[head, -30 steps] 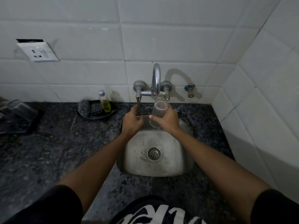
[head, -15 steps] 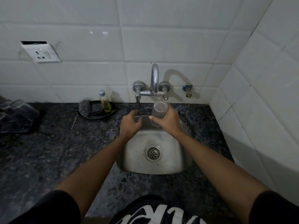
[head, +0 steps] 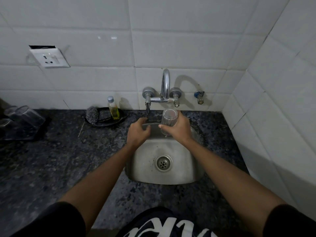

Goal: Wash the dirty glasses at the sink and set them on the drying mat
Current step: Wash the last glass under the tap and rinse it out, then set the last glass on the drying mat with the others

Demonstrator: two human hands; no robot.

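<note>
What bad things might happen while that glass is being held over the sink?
The right hand grips the glass alone, above the steel sink; if wet fingers slip, it may drop and crack. The glass also sits close under the tap, so lifting it carelessly might knock its rim. The left hand is by the tap lever; a sudden strong stream could splash the counter.

Glasses [head: 22, 117] at left edge cut off, blurred.

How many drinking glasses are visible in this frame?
3 that I can make out. One clear ribbed glass is held by the right hand over the steel sink; two clear glasses lie at the far left counter. More may be hidden off-frame.
</note>
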